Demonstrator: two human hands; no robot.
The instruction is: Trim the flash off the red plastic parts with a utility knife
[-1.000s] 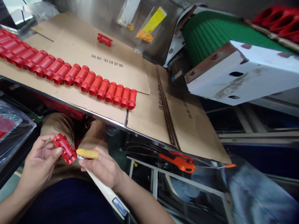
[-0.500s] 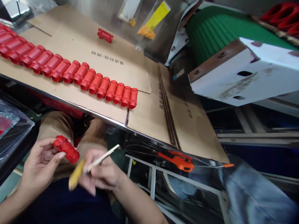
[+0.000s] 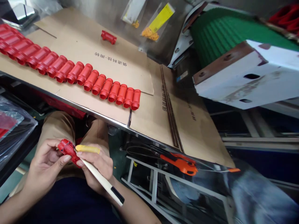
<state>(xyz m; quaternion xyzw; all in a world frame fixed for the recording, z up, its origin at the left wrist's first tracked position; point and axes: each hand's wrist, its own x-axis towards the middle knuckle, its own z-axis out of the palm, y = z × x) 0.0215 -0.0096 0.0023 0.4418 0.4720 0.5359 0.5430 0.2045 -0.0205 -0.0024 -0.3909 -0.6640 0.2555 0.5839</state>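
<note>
In my left hand (image 3: 44,166), thumb and fingers grip a short red plastic tube (image 3: 67,147) with dark lines on its side, tilted above my lap. My right hand (image 3: 100,161) is closed around a slim cream pen-like tool (image 3: 99,178) with a black band near its rear end. The tool's front end meets the tube's side; its tip is hidden by my fingers, so its kind is unclear. A yellow finger cot (image 3: 87,149) covers one finger of my right hand. Several similar red tubes (image 3: 87,74) lie side by side on the cardboard-covered table (image 3: 112,116).
One red part (image 3: 108,37) lies apart at the table's back. Bags with yellow pieces (image 3: 150,33) hang behind it. An orange-handled tool (image 3: 185,166) hangs below the table edge. A green roller or belt (image 3: 219,31) in a white frame is at right, near a person's jeans (image 3: 259,193).
My right hand has turned the tool round and brought its front end against the red tube. My left hand still holds the tube. The view has shifted slightly.
</note>
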